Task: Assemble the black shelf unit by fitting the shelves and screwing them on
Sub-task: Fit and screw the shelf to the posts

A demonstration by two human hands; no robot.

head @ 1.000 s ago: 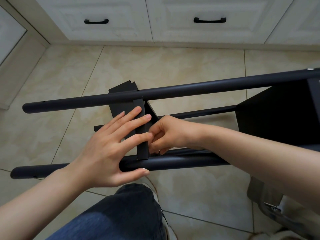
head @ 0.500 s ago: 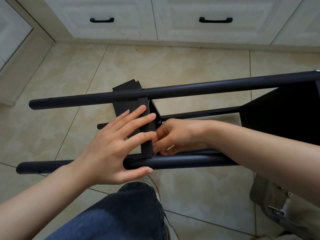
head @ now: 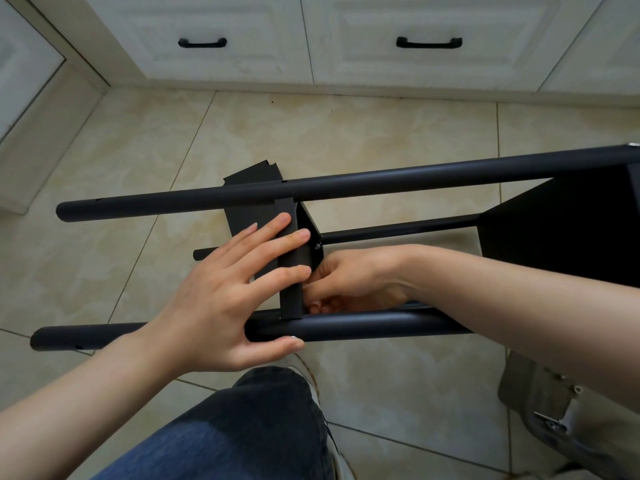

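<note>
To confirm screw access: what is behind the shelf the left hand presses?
The right hand is behind the shelf, near a screw. The shelf edge covers the ends of its fingers; anything they hold is unseen.

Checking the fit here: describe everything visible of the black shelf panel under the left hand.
The shelf panel is matte black, seemingly sheet metal, with a folded rim and a notched far corner. It stands on edge between the upper pole and the near pole. The left hand presses flat fingers on it; the right hand's curled fingers reach its other side, where a silver screw shows.
</note>
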